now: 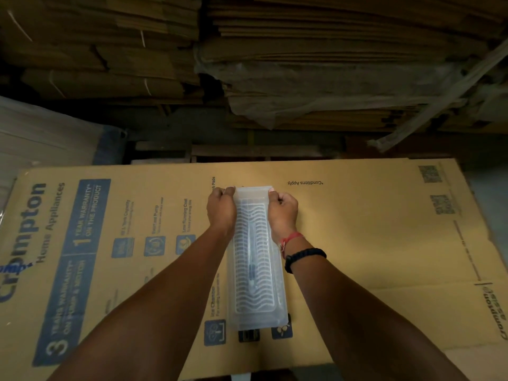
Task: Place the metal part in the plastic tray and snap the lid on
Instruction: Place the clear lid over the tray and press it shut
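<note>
In the head view, the plastic tray [257, 312] lies lengthwise on a flattened printed carton [371, 243], its long axis running away from the person. The left hand [221, 207] and the right hand [283, 210] sit on opposite long edges of its far end, knuckles curled, each clamped on the rim with the thumbs toward the corners. The hands stand apart, with the width of the tray between them. That grip looks meant to press the lid [254, 192] down onto the tray at the far corners, so the step in hand is probably the snapping-on. The carton gives a flat, firm base to push against.

The metal part [251, 259] shows as a thin dark rod under the wavy ribbed plastic, between the two wrists and nearer the body than the hands, so it already lies inside.

The fingertips are tucked under the fists, so I cannot tell how far they wrap around the rim. Whether the lid has latched at any edge is not clear, since clear plastic over clear plastic hides the seam. The near end covers a dark printed mark on the carton. Stacked cardboard fills the dim background beyond the hands.
</note>
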`<action>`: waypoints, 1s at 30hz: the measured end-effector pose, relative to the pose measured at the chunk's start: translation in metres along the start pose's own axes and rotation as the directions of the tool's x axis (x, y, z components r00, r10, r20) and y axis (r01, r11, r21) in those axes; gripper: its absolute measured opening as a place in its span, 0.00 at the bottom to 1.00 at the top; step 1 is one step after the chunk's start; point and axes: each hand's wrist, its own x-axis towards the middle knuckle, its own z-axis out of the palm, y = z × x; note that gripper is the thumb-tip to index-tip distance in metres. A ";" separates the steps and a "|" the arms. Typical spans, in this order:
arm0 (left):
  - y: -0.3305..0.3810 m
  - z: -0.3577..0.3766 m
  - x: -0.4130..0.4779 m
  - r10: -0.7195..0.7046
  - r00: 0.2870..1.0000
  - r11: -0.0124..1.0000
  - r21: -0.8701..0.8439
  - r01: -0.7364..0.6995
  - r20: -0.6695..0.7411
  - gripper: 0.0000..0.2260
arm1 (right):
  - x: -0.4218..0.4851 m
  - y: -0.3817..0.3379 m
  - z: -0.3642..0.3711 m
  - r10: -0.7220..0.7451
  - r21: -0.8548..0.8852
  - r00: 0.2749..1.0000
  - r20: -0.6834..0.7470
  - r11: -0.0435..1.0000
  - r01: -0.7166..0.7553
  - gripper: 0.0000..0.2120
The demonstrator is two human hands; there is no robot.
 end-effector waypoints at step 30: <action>-0.026 -0.027 -0.046 0.432 0.899 0.722 0.623 -0.299 -0.069 0.23 | -0.035 -0.002 -0.025 -0.296 -0.453 0.943 0.154 0.826 0.334 0.17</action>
